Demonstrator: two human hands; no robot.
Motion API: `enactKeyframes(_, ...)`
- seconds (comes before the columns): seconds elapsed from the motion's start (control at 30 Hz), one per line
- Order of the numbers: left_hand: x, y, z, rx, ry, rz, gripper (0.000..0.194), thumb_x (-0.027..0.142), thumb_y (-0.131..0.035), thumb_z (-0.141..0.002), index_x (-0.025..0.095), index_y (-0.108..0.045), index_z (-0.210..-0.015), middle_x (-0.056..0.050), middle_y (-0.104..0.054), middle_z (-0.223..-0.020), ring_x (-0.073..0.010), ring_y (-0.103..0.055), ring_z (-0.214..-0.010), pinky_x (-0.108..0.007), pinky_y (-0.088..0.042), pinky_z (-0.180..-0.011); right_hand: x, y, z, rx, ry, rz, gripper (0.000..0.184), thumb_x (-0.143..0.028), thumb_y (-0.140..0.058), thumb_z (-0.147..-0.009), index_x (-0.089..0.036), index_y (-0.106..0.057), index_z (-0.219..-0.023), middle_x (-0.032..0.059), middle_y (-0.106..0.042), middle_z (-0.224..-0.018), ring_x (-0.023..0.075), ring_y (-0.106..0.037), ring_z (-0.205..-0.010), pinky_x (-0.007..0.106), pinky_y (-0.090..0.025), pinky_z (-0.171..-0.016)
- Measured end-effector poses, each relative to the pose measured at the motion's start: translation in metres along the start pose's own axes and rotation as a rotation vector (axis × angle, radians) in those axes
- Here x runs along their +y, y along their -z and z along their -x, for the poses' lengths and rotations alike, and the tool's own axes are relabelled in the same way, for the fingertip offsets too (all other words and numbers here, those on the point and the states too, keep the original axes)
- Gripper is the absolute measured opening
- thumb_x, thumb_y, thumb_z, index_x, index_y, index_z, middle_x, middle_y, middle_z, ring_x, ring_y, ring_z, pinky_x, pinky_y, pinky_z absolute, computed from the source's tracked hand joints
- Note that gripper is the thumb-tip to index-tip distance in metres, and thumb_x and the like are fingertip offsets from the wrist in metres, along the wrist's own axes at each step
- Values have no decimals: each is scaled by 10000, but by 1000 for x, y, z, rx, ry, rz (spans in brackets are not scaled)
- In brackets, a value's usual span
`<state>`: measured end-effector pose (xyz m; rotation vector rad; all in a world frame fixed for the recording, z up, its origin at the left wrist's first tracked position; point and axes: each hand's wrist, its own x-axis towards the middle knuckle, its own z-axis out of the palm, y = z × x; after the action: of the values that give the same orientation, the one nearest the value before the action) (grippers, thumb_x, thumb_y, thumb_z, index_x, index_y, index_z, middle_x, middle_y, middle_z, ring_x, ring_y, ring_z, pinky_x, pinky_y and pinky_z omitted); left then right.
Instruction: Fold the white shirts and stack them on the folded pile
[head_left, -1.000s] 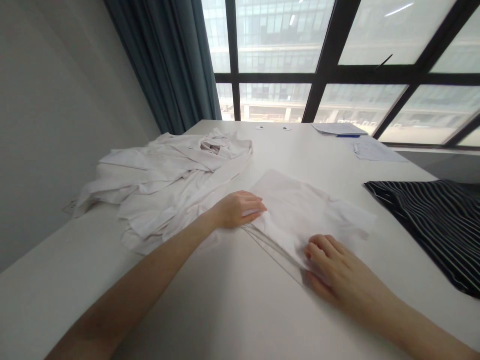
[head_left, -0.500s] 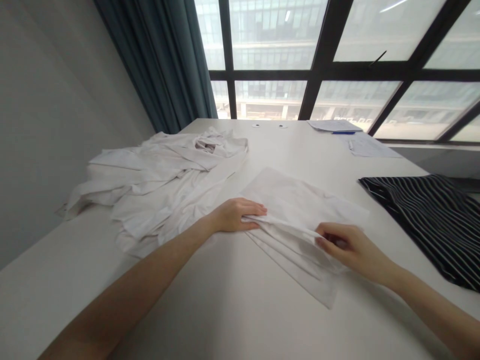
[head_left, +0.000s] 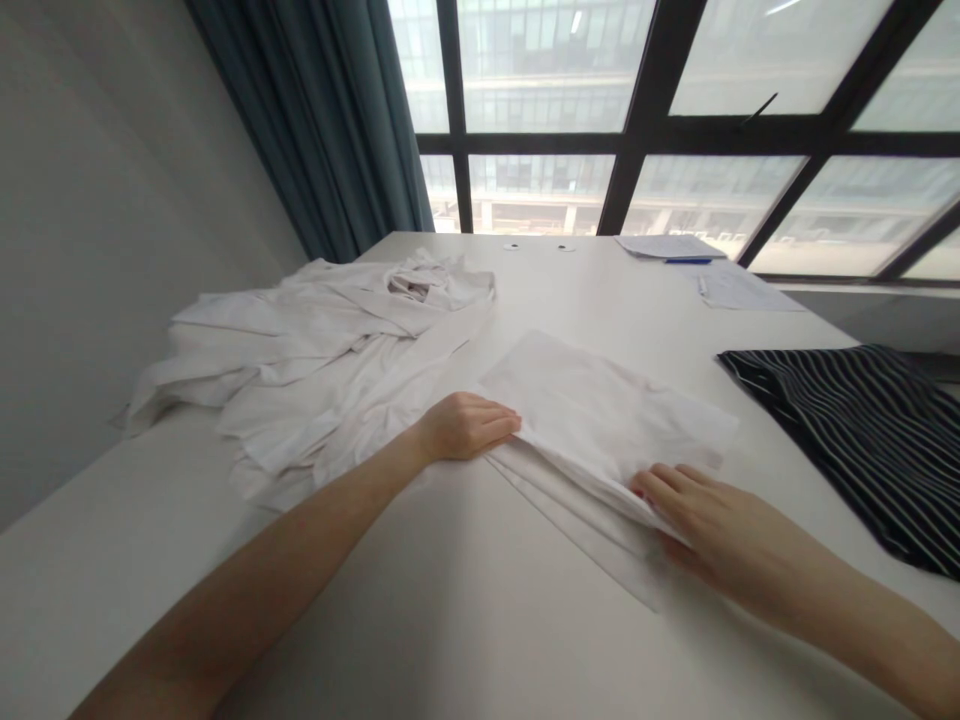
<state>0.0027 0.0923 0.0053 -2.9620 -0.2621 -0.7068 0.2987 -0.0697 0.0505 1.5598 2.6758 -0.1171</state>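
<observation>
A folded white garment (head_left: 592, 400) lies at the middle of the white table (head_left: 465, 640), its layers stacked along the near edge. My left hand (head_left: 471, 425) pinches the garment's left corner, thumb hidden beneath. At the near right edge, my right hand (head_left: 694, 515) is closed on the upper layer, with the fingertips on top and the thumb underneath. A lower layer shows below that edge, flat on the table. Just left of my left hand spreads a heap of crumpled white clothing (head_left: 315, 350).
Black striped fabric (head_left: 862, 430) lies on the right side of the table. Sheets of paper (head_left: 667, 246) and a blue pen (head_left: 687, 261) rest at the far right, before the window. A blue curtain (head_left: 337, 130) hangs behind the clothing heap.
My right hand first lay over the near edge, then lifted the upper layer, and now holds it lower over the layers. My left hand stays at the left corner, its fingers drawn closer together.
</observation>
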Motion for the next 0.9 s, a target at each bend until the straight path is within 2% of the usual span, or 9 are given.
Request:
enactKeyframes(0.1, 0, -1, 0, -13, 54, 23, 225, 227, -427, -972, 196, -648, -1001, -76, -743, -1004, -163, -705, -950, -261, -551, -831, -1, 8, -3, -32, -57, -18, 142, -79, -503, -785, -216, -537, -804, 49, -643, -769, 217, -635, -676, 331, -465, -590)
enactKeyframes(0.17, 1, 0, 0, -23, 73, 33, 209, 228, -426, -970, 189, -630, -994, -79, -736, -1004, -164, -701, -945, -263, -544, -836, -1, 15, -4, 45, -57, -53, 144, -100, -466, -820, -224, -515, -766, 36, -618, -726, 198, -611, -635, 322, -449, -570)
enactKeyframes(0.3, 2, 5, -3, -68, 63, 59, 159, 316, -506, -933, 182, -588, -952, -81, -710, -1034, -172, -681, -970, -257, -526, -851, -1, 25, 0, 312, -5, -172, 151, -174, -466, -863, -234, -581, -940, 67, -646, -868, 205, -624, -740, 320, -478, -632)
enactKeyframes(0.4, 2, 6, -5, -100, 75, 42, 115, 285, -513, -902, 183, -565, -892, -80, -696, -1030, -177, -668, -960, -262, -517, -843, -4, 28, 4, 358, 40, -251, 174, -185, -482, -876, -245, -592, -996, 74, -652, -909, 205, -629, -768, 308, -485, -644)
enactKeyframes(0.5, 0, 5, -5, -103, 103, 0, 91, 187, -462, -868, 190, -552, -857, -68, -690, -1012, -171, -659, -930, -260, -513, -807, -11, 26, 5, 310, 77, -328, 182, -171, -477, -894, -246, -590, -1016, 61, -645, -916, 190, -624, -774, 293, -484, -657)
enactKeyframes(0.63, -3, 2, -2, -87, 116, 46, 99, 159, -521, -767, 192, -525, -861, -69, -680, -1038, -188, -654, -930, -273, -511, -789, -23, 11, -2, 118, 112, -397, 222, -101, -447, -872, -226, -584, -994, 45, -631, -912, 172, -615, -780, 283, -477, -689)
enactKeyframes(0.7, -4, 2, -1, -96, 130, 110, 158, 163, -565, -741, 191, -517, -889, -86, -668, -1089, -206, -645, -982, -298, -504, -843, -27, -1, -8, 15, 150, -420, 231, -79, -474, -820, -218, -576, -974, 45, -626, -924, 179, -609, -819, 290, -473, -727)
enactKeyframes(0.8, -7, 1, 1, -106, 182, 182, 267, 179, -623, -729, 189, -523, -976, -108, -642, -1183, -237, -608, -1105, -346, -467, -951, -26, -14, -16, -57, 184, -426, 340, -70, -552, -688, -205, -560, -999, 59, -616, -978, 212, -585, -908, 322, -460, -800)
enactKeyframes(0.9, -11, 1, 3, -123, 214, 220, 427, 188, -653, -743, 188, -519, -1148, -110, -610, -1274, -241, -567, -1193, -370, -420, -1028, -23, -12, -19, -84, 169, -411, 436, -88, -592, -613, -197, -546, -1032, 72, -604, -1031, 239, -559, -962, 360, -435, -860)
